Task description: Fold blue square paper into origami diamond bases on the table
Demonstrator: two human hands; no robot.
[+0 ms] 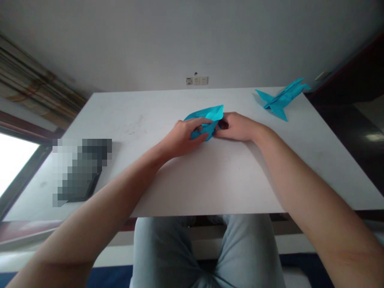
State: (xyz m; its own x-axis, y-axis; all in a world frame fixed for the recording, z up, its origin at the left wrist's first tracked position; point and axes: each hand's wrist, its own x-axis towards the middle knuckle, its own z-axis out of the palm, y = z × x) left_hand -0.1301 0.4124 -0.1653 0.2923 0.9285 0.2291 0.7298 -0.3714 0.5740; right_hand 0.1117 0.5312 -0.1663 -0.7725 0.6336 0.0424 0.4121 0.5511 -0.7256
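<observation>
A partly folded sheet of blue paper [213, 114] is between my two hands, over the middle of the white table. My left hand [190, 136] grips it from the left, with the thumb on the near side and the fingers over the top. At the paper's right edge, my right hand [235, 126] pinches it; some of those fingertips are hidden behind the paper. One upper flap stands raised towards the right. A finished-looking blue origami bird [280, 98] rests at the table's far right corner, apart from both hands.
A dark, pixelated flat object [82, 176] lies on the left of the white table [204, 180]. Wall sockets [197, 81] sit just above the table's back edge. A striped curtain [36, 76] hangs at the left, by a window. My legs are under the front edge.
</observation>
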